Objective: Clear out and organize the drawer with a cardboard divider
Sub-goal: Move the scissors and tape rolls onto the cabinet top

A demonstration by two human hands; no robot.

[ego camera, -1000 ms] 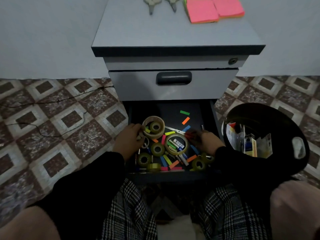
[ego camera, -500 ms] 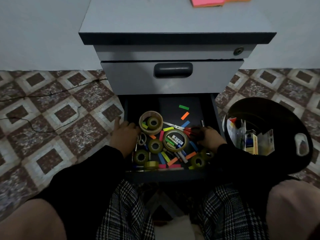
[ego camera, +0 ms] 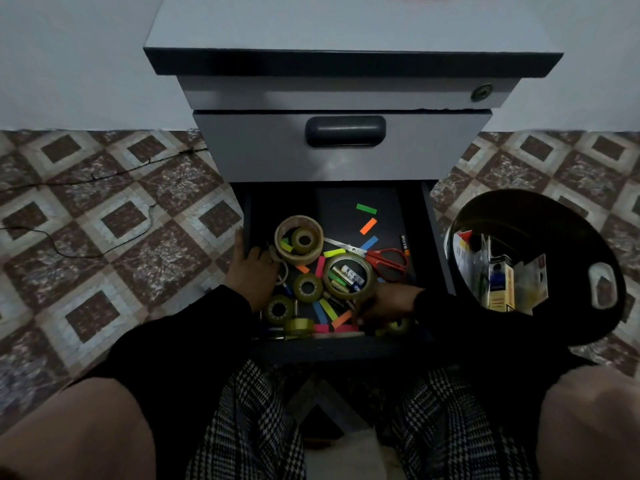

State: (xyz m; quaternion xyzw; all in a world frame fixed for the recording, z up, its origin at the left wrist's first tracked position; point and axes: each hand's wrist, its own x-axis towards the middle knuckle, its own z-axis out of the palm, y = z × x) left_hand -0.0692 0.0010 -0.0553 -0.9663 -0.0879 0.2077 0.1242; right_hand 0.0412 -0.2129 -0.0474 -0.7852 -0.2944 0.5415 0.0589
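1. Open bottom drawer of a grey metal pedestal cabinet: dark interior, pulled out toward the person, contents loose.
2. Large tan tape roll, near the drawer's left wall, with a smaller olive tape roll lying inside its ring.
3. Second large tape roll, mid-drawer, ring holding several small batteries.
4. Three small olive tape rolls: one between the large rolls, one at the front-left corner, one on edge at the front wall.
5. Red-handled scissors, right of centre, blades pointing left.
6. Coloured paper strips, scattered; a green strip and an orange strip lie toward the back.
7. Left hand: at the left wall, fingers relaxed, resting beside the large tan roll, gripping nothing.
8. Right hand: at the front right, fingers curled down among the strips; what they hold, cannot tell.
9. Black round bin, on the tiled floor just right of the drawer, holding packaging.
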